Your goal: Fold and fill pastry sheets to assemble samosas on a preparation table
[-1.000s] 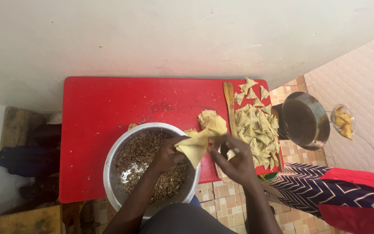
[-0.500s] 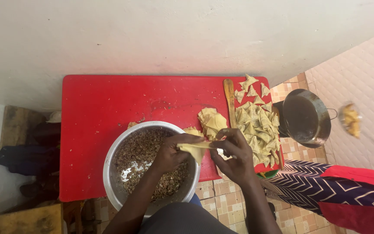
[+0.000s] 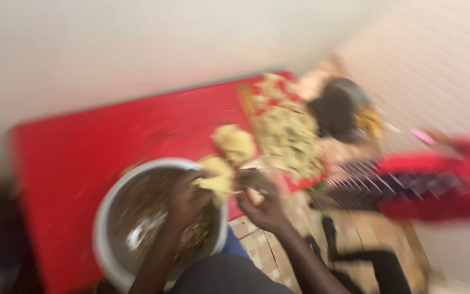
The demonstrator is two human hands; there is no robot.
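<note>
Pic is badly motion-blurred, so fine detail is lost. Left hand [image 3: 187, 197] is curled over the near-right part of a round metal bowl [image 3: 116, 256] w/ brown filling, fingers closed on the left end of a pale yellow pastry sheet [image 3: 217, 178]. Right hand [image 3: 261, 202] is just right of it, fingers bent toward the sheet's other end; can't tell if it actually grips or only touches. Sheet sits betw. both hands, above the bowl's right rim. Just beyond the hands, a small stack of same pale sheets [image 3: 235, 142] lies on the red counter [image 3: 110, 136]. Further right of the right hand: tray of folded pastries [image 3: 286, 133], then a dark metal pot [image 3: 337, 111]. Far right, another person in a red sleeve [image 3: 452, 166], well apart from both hands.
</note>
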